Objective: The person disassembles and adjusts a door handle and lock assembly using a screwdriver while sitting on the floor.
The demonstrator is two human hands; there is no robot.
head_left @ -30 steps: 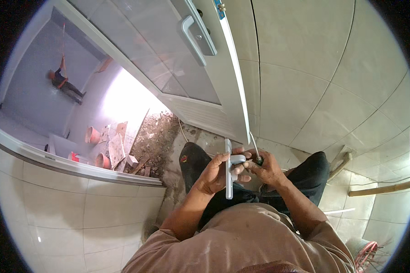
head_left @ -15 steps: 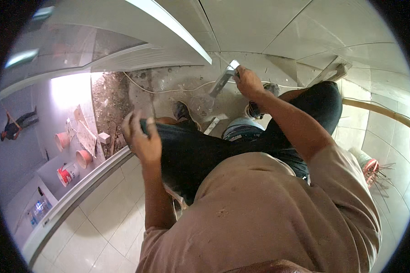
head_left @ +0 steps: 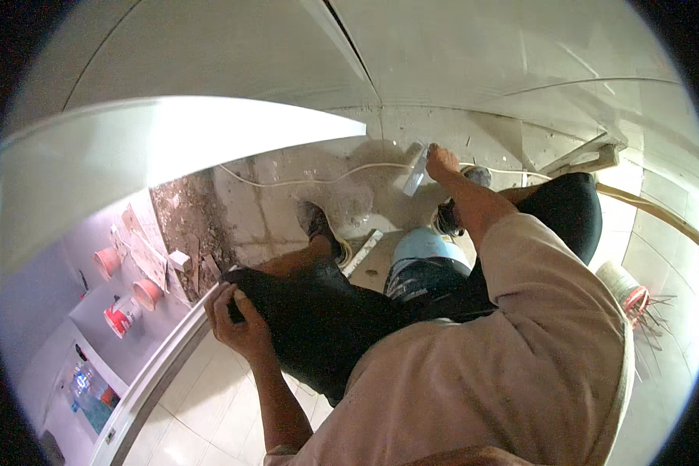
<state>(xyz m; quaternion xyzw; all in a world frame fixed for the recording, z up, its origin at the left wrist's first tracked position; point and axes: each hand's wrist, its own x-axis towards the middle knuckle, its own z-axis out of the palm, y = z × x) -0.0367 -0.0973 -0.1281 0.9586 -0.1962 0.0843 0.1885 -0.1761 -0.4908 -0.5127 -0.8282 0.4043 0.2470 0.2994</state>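
Note:
My right hand (head_left: 443,162) grips a flat metal trowel (head_left: 416,175). Its pale blade slants down and left, low beside the wall base and close to the dusty floor strip. My left hand (head_left: 242,320) is at my left knee, beside the end of a white frame rail (head_left: 180,339). Its fingers are curled, and what they close on, if anything, cannot be made out. Between my legs stands a light blue and dark bucket (head_left: 427,247), partly hidden by my trousers. Next to my left shoe (head_left: 316,221) lies a narrow pale strip (head_left: 365,252).
A pale cable (head_left: 318,182) crosses the floor below the tiled wall (head_left: 458,54). A white panel (head_left: 194,128) juts in from the left. Rubble (head_left: 190,221), pink pots (head_left: 147,293) and a red-white bucket (head_left: 122,316) are beyond the rail. A container with thin rods (head_left: 635,295) is at right.
My right hand has moved the trowel down and to the right. My left hand has lowered, and its spread fingers have curled in at my knee. The view has shifted.

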